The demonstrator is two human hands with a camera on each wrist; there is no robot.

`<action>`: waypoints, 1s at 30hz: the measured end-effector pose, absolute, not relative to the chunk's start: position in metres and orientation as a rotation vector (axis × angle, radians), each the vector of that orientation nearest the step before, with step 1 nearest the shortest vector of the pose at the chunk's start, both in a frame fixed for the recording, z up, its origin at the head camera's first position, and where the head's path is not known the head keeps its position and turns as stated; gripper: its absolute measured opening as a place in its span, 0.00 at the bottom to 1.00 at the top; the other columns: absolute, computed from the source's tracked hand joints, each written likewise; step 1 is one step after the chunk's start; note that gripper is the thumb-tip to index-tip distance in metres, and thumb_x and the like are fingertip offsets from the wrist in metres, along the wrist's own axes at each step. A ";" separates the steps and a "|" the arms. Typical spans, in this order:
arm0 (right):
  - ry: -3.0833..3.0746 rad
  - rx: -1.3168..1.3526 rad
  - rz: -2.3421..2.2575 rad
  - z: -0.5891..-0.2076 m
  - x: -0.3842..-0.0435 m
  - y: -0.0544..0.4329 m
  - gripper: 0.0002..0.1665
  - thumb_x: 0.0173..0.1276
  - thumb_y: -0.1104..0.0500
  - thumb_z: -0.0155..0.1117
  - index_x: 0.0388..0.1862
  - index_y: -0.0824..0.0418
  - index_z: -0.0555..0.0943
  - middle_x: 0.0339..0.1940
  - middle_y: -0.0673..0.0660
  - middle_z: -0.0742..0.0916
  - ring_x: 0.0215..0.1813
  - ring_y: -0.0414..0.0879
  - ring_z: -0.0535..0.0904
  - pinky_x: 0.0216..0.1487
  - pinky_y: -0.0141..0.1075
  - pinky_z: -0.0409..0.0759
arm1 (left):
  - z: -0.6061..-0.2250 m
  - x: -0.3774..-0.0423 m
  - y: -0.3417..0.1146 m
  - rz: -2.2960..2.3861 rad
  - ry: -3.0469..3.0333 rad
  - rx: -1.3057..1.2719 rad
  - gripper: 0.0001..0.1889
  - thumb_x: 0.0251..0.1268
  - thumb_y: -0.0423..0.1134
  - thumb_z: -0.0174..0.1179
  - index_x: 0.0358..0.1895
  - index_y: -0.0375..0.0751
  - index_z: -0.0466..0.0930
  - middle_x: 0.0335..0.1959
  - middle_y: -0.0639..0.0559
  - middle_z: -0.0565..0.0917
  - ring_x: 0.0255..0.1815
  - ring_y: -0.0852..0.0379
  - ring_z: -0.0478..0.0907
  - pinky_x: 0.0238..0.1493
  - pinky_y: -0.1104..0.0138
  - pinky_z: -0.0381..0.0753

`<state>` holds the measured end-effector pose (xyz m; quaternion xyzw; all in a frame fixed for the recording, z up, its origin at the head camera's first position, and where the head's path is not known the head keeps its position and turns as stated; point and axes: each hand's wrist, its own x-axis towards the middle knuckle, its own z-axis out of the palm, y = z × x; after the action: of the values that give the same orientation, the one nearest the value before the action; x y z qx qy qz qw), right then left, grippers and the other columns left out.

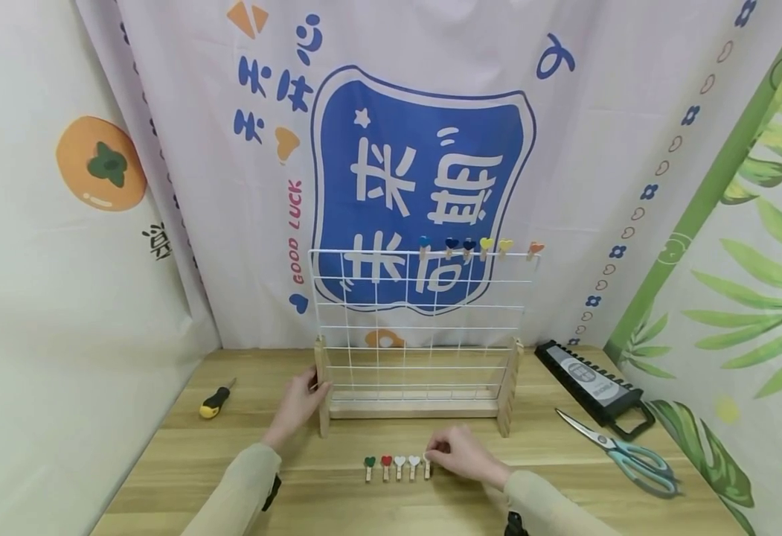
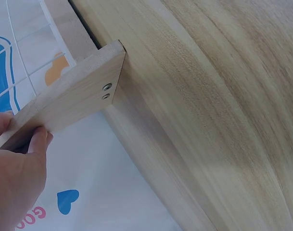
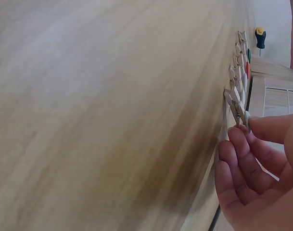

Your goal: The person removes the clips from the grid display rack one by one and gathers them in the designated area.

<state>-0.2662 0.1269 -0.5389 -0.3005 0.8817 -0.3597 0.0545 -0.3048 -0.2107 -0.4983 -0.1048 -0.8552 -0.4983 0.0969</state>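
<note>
A white wire grid rack on a wooden base [image 1: 414, 410] stands upright on the table. My left hand [image 1: 300, 398] grips the wooden side post [image 2: 74, 96] at the rack's left, thumb and fingers on either side of its edge. In front of the rack lies a row of small wooden clothespins with hearts: a green one [image 1: 369, 467], a red one [image 1: 386, 467] and white ones [image 1: 399, 467]. At the row's right end, my right hand [image 1: 464, 452] pinches a white-heart clothespin [image 3: 234, 102] between thumb and fingertips. Its heart is mostly hidden by the fingers.
Several heart clothespins, blue, yellow [image 1: 486, 244] and orange [image 1: 536, 248], are clipped along the grid's top wire. A screwdriver [image 1: 214, 402] lies at the left. To the right lie scissors [image 1: 638, 458] and a black toothed holder [image 1: 588, 380]. Printed cloth hangs behind the table.
</note>
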 end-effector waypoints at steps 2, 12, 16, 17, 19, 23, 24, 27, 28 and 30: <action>2.678 -0.916 -1.091 -0.540 -0.266 0.127 0.05 0.67 0.60 0.67 0.31 0.58 0.86 0.27 0.49 0.88 0.26 0.26 0.72 0.28 0.21 0.76 | -0.499 -0.305 -0.211 -1.474 -2.529 -0.312 0.25 0.71 0.27 0.56 0.66 0.17 0.64 0.64 0.20 0.71 0.65 0.27 0.73 0.63 0.46 0.79; 2.675 -0.896 -1.065 -0.541 -0.269 0.127 0.04 0.66 0.60 0.67 0.32 0.59 0.87 0.27 0.49 0.88 0.27 0.26 0.72 0.28 0.21 0.75 | -0.498 -0.305 -0.210 -1.465 -2.527 -0.313 0.26 0.70 0.27 0.56 0.67 0.16 0.63 0.64 0.19 0.70 0.65 0.27 0.72 0.63 0.46 0.79; 2.672 -0.905 -1.055 -0.541 -0.270 0.126 0.04 0.66 0.61 0.67 0.32 0.59 0.87 0.28 0.49 0.88 0.28 0.26 0.72 0.30 0.21 0.76 | -0.498 -0.306 -0.210 -1.465 -2.523 -0.319 0.25 0.70 0.27 0.56 0.66 0.16 0.64 0.64 0.19 0.71 0.65 0.27 0.72 0.63 0.46 0.79; 2.670 -0.908 -1.055 -0.540 -0.271 0.126 0.04 0.66 0.61 0.67 0.32 0.59 0.87 0.28 0.49 0.88 0.28 0.26 0.73 0.30 0.21 0.76 | -0.498 -0.306 -0.210 -1.462 -2.522 -0.322 0.25 0.70 0.27 0.56 0.66 0.16 0.64 0.64 0.19 0.71 0.65 0.27 0.72 0.63 0.46 0.79; 2.664 -0.913 -1.059 -0.540 -0.271 0.127 0.03 0.66 0.62 0.67 0.32 0.59 0.86 0.29 0.50 0.88 0.29 0.26 0.74 0.31 0.21 0.77 | -0.498 -0.306 -0.210 -1.461 -2.518 -0.325 0.25 0.70 0.27 0.56 0.65 0.16 0.65 0.63 0.19 0.71 0.64 0.26 0.72 0.62 0.45 0.79; 2.661 -0.921 -1.067 -0.541 -0.272 0.130 0.03 0.65 0.62 0.67 0.33 0.60 0.86 0.29 0.51 0.89 0.30 0.26 0.75 0.32 0.21 0.79 | -0.498 -0.306 -0.210 -1.473 -2.514 -0.330 0.26 0.70 0.27 0.56 0.66 0.15 0.63 0.64 0.19 0.70 0.65 0.26 0.72 0.62 0.45 0.79; 2.663 -0.923 -1.066 -0.541 -0.272 0.130 0.03 0.65 0.62 0.67 0.33 0.60 0.86 0.29 0.51 0.89 0.30 0.27 0.76 0.33 0.21 0.79 | -0.498 -0.306 -0.210 -1.476 -2.512 -0.330 0.26 0.70 0.27 0.56 0.66 0.15 0.63 0.64 0.19 0.70 0.65 0.26 0.72 0.62 0.45 0.79; 2.679 -0.954 -1.063 -0.538 -0.274 0.133 0.04 0.66 0.63 0.67 0.33 0.61 0.87 0.29 0.52 0.89 0.29 0.26 0.76 0.32 0.21 0.79 | -0.498 -0.306 -0.210 -1.488 -2.511 -0.330 0.26 0.70 0.26 0.56 0.67 0.15 0.62 0.64 0.18 0.70 0.65 0.26 0.71 0.63 0.45 0.79; 2.692 -0.972 -1.063 -0.536 -0.275 0.133 0.04 0.66 0.63 0.67 0.33 0.61 0.87 0.29 0.52 0.90 0.29 0.26 0.76 0.32 0.20 0.79 | -0.499 -0.306 -0.210 -1.489 -2.511 -0.327 0.26 0.70 0.26 0.56 0.67 0.15 0.62 0.64 0.18 0.70 0.65 0.26 0.71 0.63 0.45 0.79; 2.734 -1.031 -1.050 -0.530 -0.277 0.133 0.04 0.66 0.64 0.67 0.33 0.63 0.87 0.28 0.53 0.90 0.29 0.27 0.76 0.31 0.20 0.80 | -0.499 -0.306 -0.211 -1.490 -2.511 -0.321 0.27 0.70 0.26 0.56 0.67 0.15 0.61 0.64 0.18 0.70 0.65 0.26 0.71 0.62 0.46 0.79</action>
<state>-0.2771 0.1333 -0.5296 -0.3320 0.8805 -0.3380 0.0182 -0.3057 -0.2107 -0.4986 -0.1089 -0.8503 -0.5047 0.1019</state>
